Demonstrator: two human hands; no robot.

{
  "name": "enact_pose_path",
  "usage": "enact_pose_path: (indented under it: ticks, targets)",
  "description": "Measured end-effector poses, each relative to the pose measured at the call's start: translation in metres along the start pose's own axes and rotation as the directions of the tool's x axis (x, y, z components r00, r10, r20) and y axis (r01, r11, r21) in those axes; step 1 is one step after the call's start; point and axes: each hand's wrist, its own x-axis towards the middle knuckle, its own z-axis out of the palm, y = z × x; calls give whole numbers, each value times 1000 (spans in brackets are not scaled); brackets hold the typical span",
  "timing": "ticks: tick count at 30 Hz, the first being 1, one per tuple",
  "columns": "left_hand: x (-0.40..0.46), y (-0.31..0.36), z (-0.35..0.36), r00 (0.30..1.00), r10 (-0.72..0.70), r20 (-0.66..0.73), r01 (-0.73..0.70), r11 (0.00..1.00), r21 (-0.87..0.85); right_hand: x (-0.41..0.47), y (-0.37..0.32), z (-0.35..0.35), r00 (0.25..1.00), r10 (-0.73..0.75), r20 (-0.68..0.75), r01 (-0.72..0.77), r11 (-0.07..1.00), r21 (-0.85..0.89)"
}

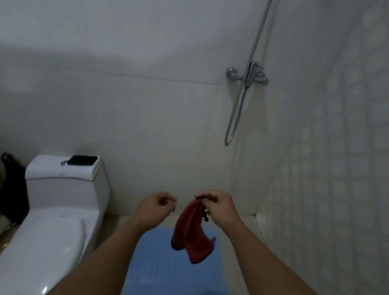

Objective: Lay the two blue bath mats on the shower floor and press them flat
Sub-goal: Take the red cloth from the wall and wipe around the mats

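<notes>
Blue bath mat (170,276), dimpled, flat below hands; right hand (220,207) pinches limp red cloth (191,234), left hand (155,207) curled, empty.

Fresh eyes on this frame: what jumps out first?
A dark red cloth hangs mid-frame, pinched by the right hand above the blue textured bath mat on the floor. The left hand is curled, holding nothing. A white ceramic toilet stands at lower left.
</notes>
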Motion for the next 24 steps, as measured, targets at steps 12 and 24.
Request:
enact_pose_path:
  ticks: [12, 24]
  targets:
    - [67, 142, 58, 977, 215, 0, -215, 977, 1, 60, -79, -140, 953, -287, 97, 298, 945, -134]
    - [37, 127, 0, 937, 239, -253, -82, 859, 506, 99, -72, -122, 881, -336, 334, 456, 792, -405]
